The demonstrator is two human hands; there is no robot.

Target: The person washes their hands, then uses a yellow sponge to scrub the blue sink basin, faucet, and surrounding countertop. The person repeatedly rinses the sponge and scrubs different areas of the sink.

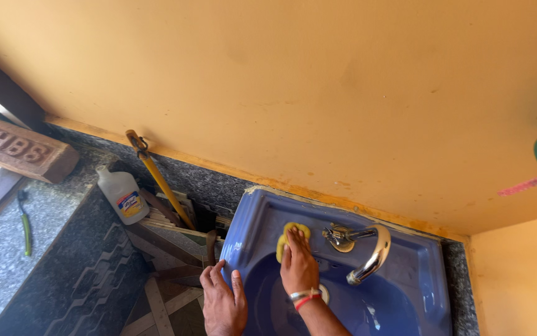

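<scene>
A yellow sponge (294,236) lies flat on the back ledge of the blue sink (405,274) — near its left corner, just beside the chrome tap (368,252).
</scene>
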